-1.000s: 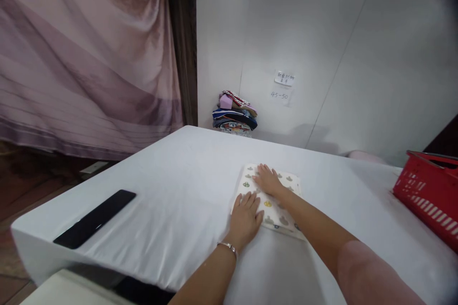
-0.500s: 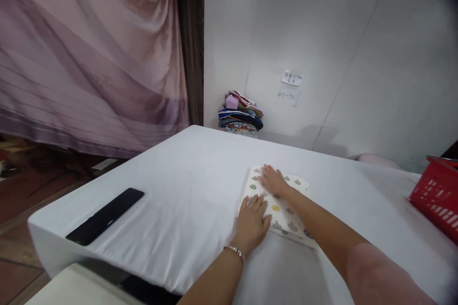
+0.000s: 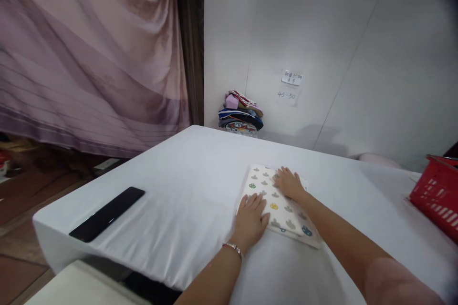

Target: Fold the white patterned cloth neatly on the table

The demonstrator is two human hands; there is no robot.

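Observation:
A folded cream cloth [image 3: 266, 186] with small printed shapes lies flat on the white-covered table [image 3: 179, 190]. My left hand [image 3: 250, 219] rests open on the cloth's near left corner, fingers flat, a thin bracelet on the wrist. My right hand [image 3: 289, 183] lies open and palm down on the cloth's far right part, fingers spread.
A long black flat device [image 3: 107, 213] lies near the table's left edge. A red plastic basket [image 3: 436, 195] stands at the right. A pile of folded clothes [image 3: 240, 113] sits against the wall behind the table, under a paper note [image 3: 291, 77]. A pink curtain hangs at the left.
My right hand has slid to the right across the cloth, uncovering its far left part. My left hand has stayed in place.

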